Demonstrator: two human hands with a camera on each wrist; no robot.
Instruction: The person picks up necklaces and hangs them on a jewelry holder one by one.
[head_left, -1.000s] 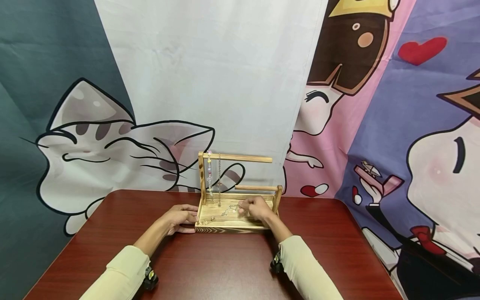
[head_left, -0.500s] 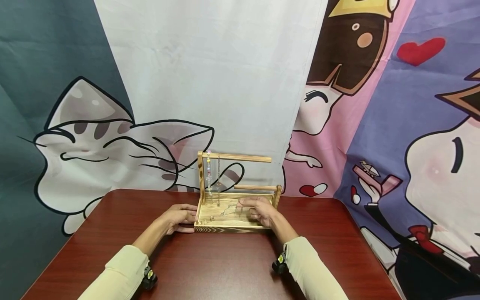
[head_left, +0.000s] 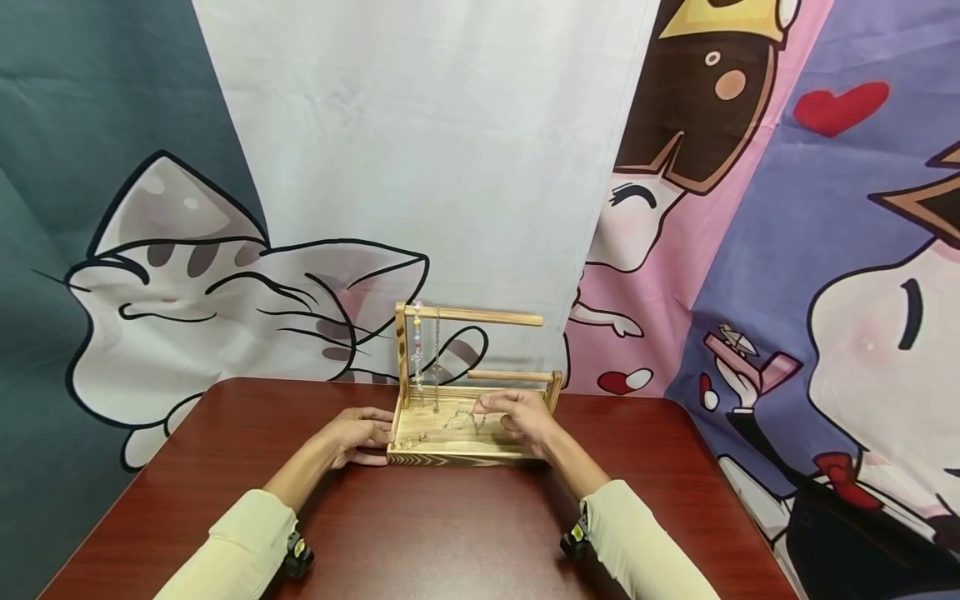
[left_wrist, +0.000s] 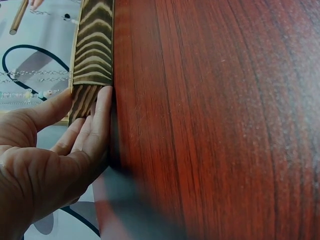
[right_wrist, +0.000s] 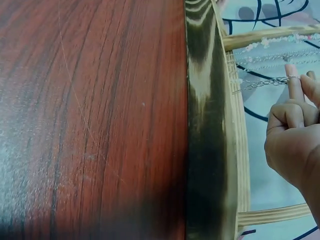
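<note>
A wooden jewelry stand (head_left: 465,459) has two crossbars over a shallow tray. My left hand (head_left: 360,435) holds its left end. Close up in the left wrist view, the thumb and fingers (left_wrist: 104,102) lie around the end's corner. Over the tray, my right hand (head_left: 521,417) pinches a thin silver chain (head_left: 478,421) between thumb and index finger. In the right wrist view the chain (right_wrist: 267,82) trails from those fingertips, the other fingers curled. A bead strand (head_left: 417,346) and a silver necklace (head_left: 437,358) hang from the upper bar's left part.
Small pieces of jewelry (head_left: 408,443) lie in the tray's front left corner. The lower crossbar (head_left: 510,376) is at the right rear. The stand sits on a reddish-brown table (head_left: 450,533), before a cartoon-printed cloth (head_left: 450,167).
My right hand shifts slightly; its fingers go from down at the tray to pinching the chain, which is now partly lifted. The left hand stays in place.
</note>
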